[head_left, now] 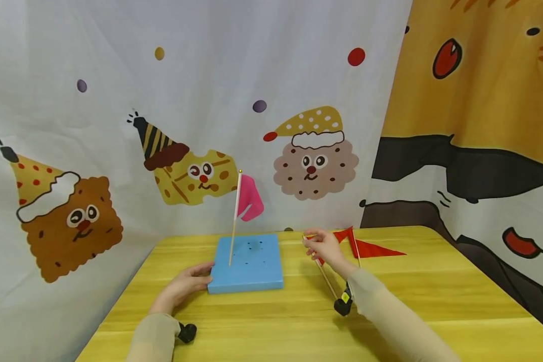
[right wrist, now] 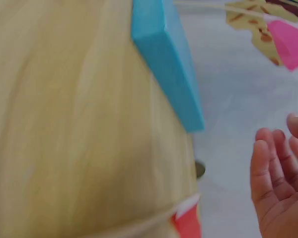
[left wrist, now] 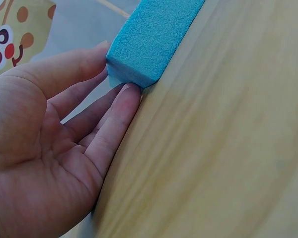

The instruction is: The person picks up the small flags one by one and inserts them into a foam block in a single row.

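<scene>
The step in hand looks like picking up a red flag [head_left: 328,281] while the blue block [head_left: 253,277] is kept steady on the table [head_left: 262,327]. The left hand [head_left: 185,285] has its fingertips against the block's left side, near the front corner, fingers fairly straight; that light brace should be enough, since a hard squeeze might tip the pink flag [head_left: 251,198]. The right hand [head_left: 327,249] hovers by the red flag's stick with loosely bent fingers, and its wrist view shows nothing between them. Best to pinch the wooden stick rather than the cloth, then bring its bare end square over a hole (several small dark ones dot the block's top) and press straight down.

The pink flag stands in the block's left part, leaning slightly, its cloth hanging to the right, so a move from the right should pass clear of it. A second red flag [head_left: 380,249] lies close by and could tangle. The black wrist camera [head_left: 342,305] overlaps the stick's lower end in the head view and might snag it. A printed curtain [head_left: 208,65] hangs behind.
</scene>
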`<state>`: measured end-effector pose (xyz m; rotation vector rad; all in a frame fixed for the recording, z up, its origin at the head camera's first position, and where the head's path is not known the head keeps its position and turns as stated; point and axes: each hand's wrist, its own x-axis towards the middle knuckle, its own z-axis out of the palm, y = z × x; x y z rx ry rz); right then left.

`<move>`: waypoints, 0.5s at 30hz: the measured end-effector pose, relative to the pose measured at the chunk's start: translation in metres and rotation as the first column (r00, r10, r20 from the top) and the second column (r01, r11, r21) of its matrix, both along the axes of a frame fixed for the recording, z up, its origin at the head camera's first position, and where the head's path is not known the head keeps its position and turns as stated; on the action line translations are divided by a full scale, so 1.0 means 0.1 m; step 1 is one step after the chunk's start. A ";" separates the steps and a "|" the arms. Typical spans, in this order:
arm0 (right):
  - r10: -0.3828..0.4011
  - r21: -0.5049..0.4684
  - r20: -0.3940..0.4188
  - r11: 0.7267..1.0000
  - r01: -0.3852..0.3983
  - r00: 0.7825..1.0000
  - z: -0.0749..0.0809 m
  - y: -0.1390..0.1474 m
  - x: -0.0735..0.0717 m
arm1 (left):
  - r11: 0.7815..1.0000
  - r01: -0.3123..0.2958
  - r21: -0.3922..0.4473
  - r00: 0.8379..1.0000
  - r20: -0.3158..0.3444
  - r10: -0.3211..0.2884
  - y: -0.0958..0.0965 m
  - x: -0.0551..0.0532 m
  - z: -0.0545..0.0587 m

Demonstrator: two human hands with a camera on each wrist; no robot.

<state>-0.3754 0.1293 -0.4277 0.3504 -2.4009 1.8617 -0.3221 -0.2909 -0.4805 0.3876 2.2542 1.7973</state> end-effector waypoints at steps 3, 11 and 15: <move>-0.029 0.026 0.070 0.999 0.028 0.997 -0.08 0.19 0.04 | 1.000 0.003 -0.004 1.000 0.002 -0.003 0.01 -0.01 0.02; -0.012 0.166 0.185 0.986 -0.019 0.983 -0.23 0.54 0.17 | 1.000 -0.006 -0.001 1.000 0.003 0.006 0.04 0.00 0.04; 0.031 0.202 0.226 0.976 -0.078 0.974 -0.26 0.64 0.24 | 1.000 -0.017 0.001 1.000 0.011 0.017 0.04 0.00 0.03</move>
